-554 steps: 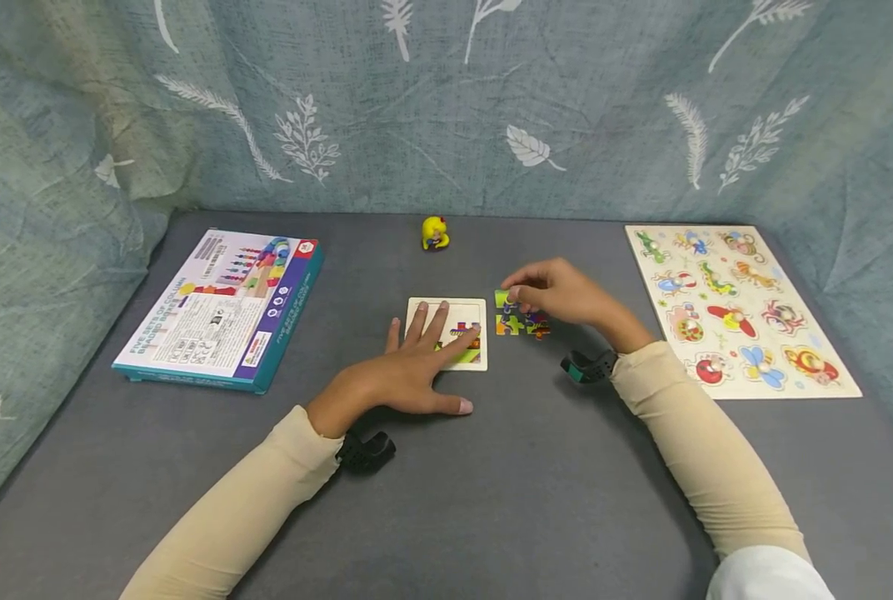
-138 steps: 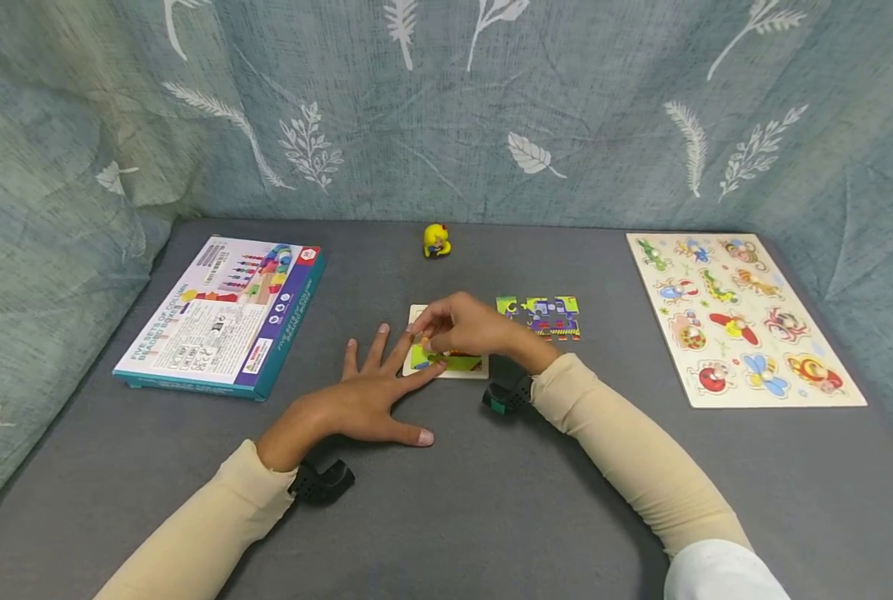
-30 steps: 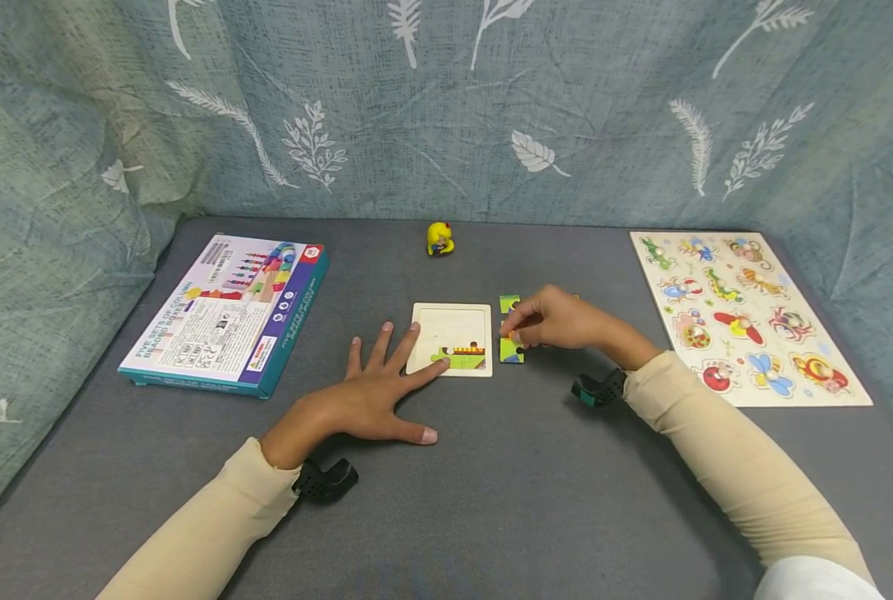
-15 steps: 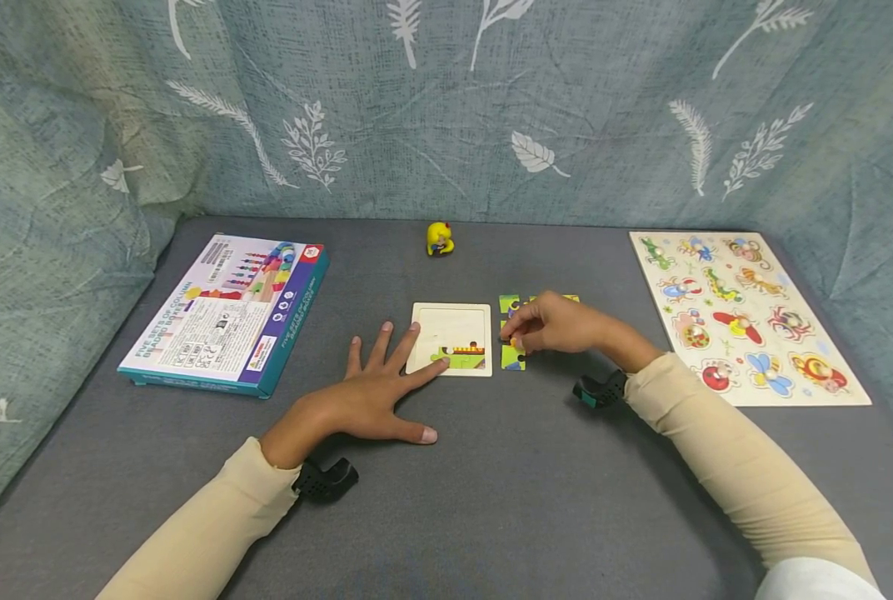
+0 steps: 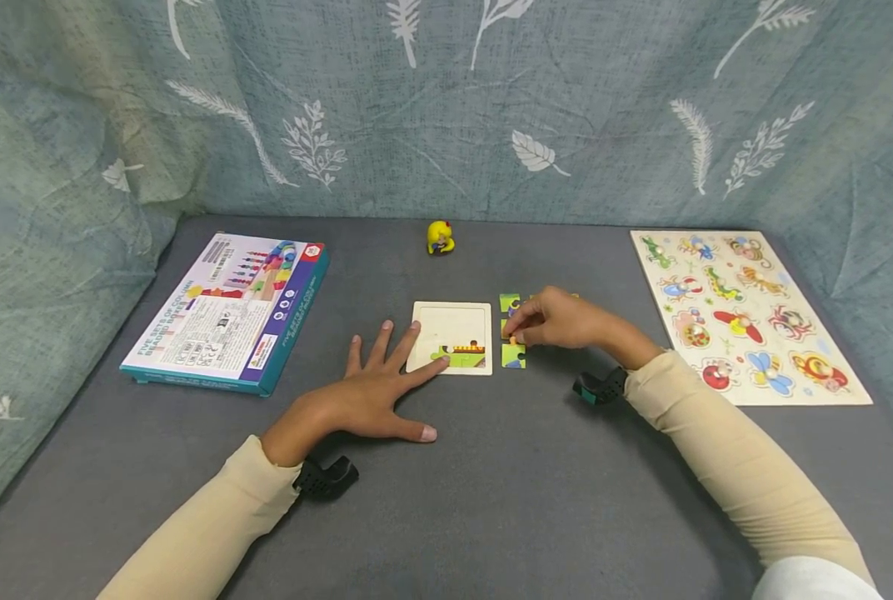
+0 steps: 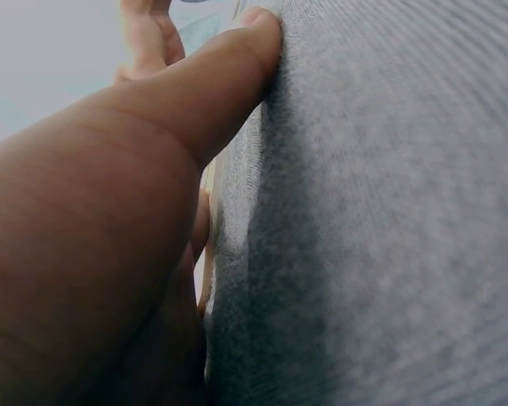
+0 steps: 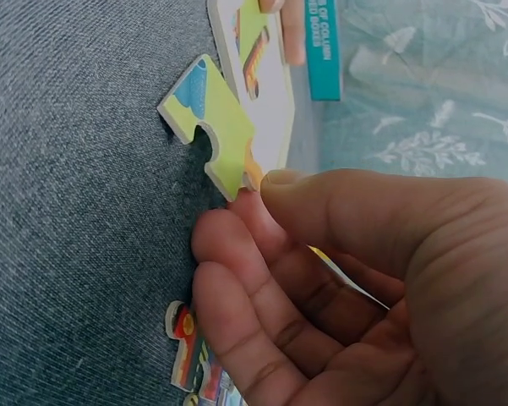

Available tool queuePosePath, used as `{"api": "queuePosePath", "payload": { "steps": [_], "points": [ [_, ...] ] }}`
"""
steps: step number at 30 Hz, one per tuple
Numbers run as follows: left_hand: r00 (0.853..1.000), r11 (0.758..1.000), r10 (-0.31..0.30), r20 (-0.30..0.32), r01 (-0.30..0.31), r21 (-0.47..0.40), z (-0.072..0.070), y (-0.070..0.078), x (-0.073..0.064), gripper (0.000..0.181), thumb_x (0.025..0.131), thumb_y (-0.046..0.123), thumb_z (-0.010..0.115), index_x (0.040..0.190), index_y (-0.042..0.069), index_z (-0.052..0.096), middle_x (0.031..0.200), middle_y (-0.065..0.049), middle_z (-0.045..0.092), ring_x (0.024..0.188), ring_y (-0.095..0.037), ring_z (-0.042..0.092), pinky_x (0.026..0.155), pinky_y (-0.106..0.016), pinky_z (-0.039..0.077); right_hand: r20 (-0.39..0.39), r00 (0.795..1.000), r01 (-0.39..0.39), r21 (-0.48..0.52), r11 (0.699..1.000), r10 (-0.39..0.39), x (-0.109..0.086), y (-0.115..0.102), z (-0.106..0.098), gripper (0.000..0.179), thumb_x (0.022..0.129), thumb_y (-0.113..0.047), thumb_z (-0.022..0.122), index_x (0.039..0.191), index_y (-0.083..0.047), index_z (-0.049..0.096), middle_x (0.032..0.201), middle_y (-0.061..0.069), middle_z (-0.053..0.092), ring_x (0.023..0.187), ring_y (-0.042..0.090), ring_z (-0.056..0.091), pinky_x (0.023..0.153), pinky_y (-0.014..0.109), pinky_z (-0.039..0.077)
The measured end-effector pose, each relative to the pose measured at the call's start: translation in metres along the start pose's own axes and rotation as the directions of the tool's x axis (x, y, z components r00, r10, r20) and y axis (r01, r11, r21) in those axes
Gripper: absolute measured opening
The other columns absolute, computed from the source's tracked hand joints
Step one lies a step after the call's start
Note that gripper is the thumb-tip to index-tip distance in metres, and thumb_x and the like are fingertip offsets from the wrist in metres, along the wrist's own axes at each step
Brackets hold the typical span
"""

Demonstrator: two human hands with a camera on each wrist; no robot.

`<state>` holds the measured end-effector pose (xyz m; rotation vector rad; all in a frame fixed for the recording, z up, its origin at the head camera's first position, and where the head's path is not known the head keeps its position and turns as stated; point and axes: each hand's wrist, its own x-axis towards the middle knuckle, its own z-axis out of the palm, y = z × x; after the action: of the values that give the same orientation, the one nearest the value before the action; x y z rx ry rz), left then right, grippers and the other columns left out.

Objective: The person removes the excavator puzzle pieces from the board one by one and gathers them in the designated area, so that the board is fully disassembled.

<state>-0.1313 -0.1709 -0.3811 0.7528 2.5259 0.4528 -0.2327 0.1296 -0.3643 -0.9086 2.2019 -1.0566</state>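
In the head view, a square wooden puzzle tray (image 5: 450, 321) lies mid-table, with green and train-printed pieces in its lower right part. My left hand (image 5: 367, 404) is spread flat, its fingertips on the tray's left side. Just right of the tray, my right hand (image 5: 562, 318) pinches a green jigsaw piece (image 5: 514, 357) between thumb and fingers. The right wrist view shows this piece's blue corner and round notch, tilted near the cloth. More jigsaw pieces (image 5: 508, 302) lie behind and under my right hand, partly hidden by it.
A teal and white box (image 5: 225, 312) lies on the left of the table. At the back stands a small yellow toy figure (image 5: 439, 239). An animal-picture board (image 5: 746, 321) lies at the right, and a leaf-patterned curtain (image 5: 446, 108) hangs behind.
Since 4.6 s ago my right hand has moved right from the tray, and the green and blue piece has left its lower left corner. In the last second, only small shifts of the right hand.
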Motion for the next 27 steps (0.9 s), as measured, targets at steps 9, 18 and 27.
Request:
{"api": "queuePosePath", "payload": {
  "steps": [9,18,27],
  "points": [
    [1.0,1.0,-0.01,-0.004,0.01,-0.009,0.001,0.001,0.003,0.093,0.08,0.069,0.063,0.156,0.033,0.022,0.16,-0.01,-0.019,0.14,-0.04,-0.026,0.101,-0.068,-0.017,-0.027,0.999,-0.042,0.008,0.999,0.042,-0.001,-0.003,-0.004,0.018,0.092,0.001,0.062,0.107,0.008,0.069,0.096,0.015,0.072,0.076,0.021,0.064,0.061,0.029,0.049],
    [0.999,0.999,-0.004,-0.051,0.002,-0.037,-0.003,0.01,0.004,0.086,0.085,0.062,0.063,0.155,0.025,0.028,0.161,-0.015,-0.011,0.143,-0.037,-0.02,0.105,-0.064,-0.014,-0.063,0.995,-0.078,-0.063,0.995,0.075,0.009,-0.02,-0.003,0.022,0.096,-0.007,0.059,0.114,0.0,0.07,0.096,0.01,0.072,0.064,0.021,0.059,0.054,0.03,0.045],
    [1.0,1.0,-0.022,-0.02,0.022,-0.02,-0.009,0.024,0.01,0.087,0.089,0.062,0.058,0.157,0.031,0.014,0.16,-0.014,-0.017,0.14,-0.038,-0.026,0.105,-0.064,-0.013,-0.055,0.998,-0.022,-0.048,0.999,0.019,0.024,-0.021,0.011,0.022,0.097,-0.006,0.057,0.113,0.0,0.07,0.089,0.008,0.071,0.076,0.024,0.065,0.063,0.03,0.049]
  ]
}}
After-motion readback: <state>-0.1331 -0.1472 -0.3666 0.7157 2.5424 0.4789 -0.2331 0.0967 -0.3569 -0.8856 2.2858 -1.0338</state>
